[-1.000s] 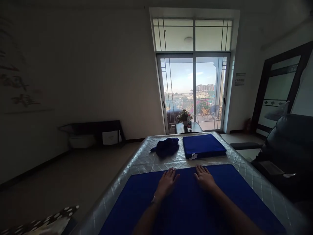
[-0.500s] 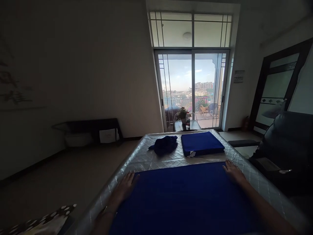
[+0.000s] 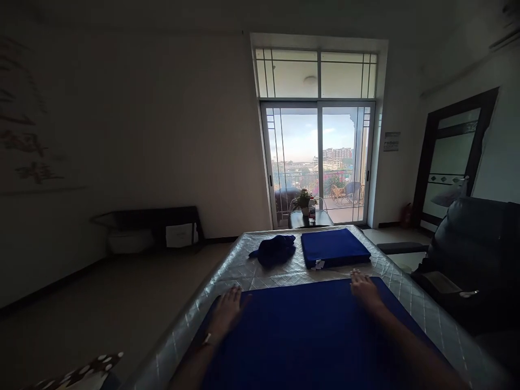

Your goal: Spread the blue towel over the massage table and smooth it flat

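A dark blue cloth lies spread flat over the near part of a table with a silvery quilted cover. My left hand rests near the cloth's far left corner, fingers stretched out. Close to the far right corner, my right hand lies on the cloth's far edge with its fingers extended. Beyond them sits a folded blue cloth with a white tag at its front edge. Left of that is a crumpled blue cloth.
A small dark table with a potted plant and a bottle stands by the sliding glass door. At right is a black chair; at left, a low dark rack. Polka-dot fabric shows at lower left.
Both hands have moved inward along the cloth's far edge, the left to the right and the right to the left. The view has tilted up slightly.
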### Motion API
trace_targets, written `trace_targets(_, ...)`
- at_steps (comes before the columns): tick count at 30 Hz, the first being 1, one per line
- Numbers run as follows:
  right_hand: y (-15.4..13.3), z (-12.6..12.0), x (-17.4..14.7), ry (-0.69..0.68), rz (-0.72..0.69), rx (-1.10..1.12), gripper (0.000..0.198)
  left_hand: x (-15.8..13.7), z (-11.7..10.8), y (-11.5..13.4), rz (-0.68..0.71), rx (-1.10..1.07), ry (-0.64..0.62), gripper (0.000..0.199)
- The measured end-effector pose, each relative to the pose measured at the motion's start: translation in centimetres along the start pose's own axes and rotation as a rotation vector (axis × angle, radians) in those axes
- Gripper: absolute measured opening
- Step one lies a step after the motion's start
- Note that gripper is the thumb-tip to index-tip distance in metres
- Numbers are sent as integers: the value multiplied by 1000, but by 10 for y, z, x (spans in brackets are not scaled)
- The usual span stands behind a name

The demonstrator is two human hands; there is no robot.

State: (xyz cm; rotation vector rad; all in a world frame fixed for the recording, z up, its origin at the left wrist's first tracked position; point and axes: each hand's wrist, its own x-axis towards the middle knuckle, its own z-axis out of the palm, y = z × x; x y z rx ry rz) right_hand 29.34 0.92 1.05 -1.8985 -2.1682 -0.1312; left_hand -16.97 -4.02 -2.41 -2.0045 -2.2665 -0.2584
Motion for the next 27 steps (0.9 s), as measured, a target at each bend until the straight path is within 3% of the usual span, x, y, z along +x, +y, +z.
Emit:
trace_targets(3, -53, 19, -1, -71, -167, 55, 52, 3, 6, 71, 209, -76, 37, 70)
trace_targets(7, -112, 43, -8, -155, -307, 162, 62, 9, 35, 149, 391, -137, 80, 66)
trace_targets(9, -123, 50, -10, -199, -343, 210, 64, 12, 50, 167, 445, -168, 87, 65)
trace_targets(12, -124, 54, -12, -230, -350, 243, 65, 12, 62, 174, 463, -184, 83, 64)
trace_targets(16, -105, 49, -7, -253, -281, 262, 68, 10, 57, 164, 427, -181, 29, 65)
trace_targets(19, -68, 46, -1, -254, -183, 210, 69, 9, 49, 139, 363, -167, -28, 65)
trace_targets(23, 5, 43, 5, -205, -35, 102, 69, 8, 42, 73, 247, -99, -57, 61)
trace_targets(27, 65, 36, 4, -186, 75, 59, 68, 1, 35, 1, 171, -16, 15, 53)
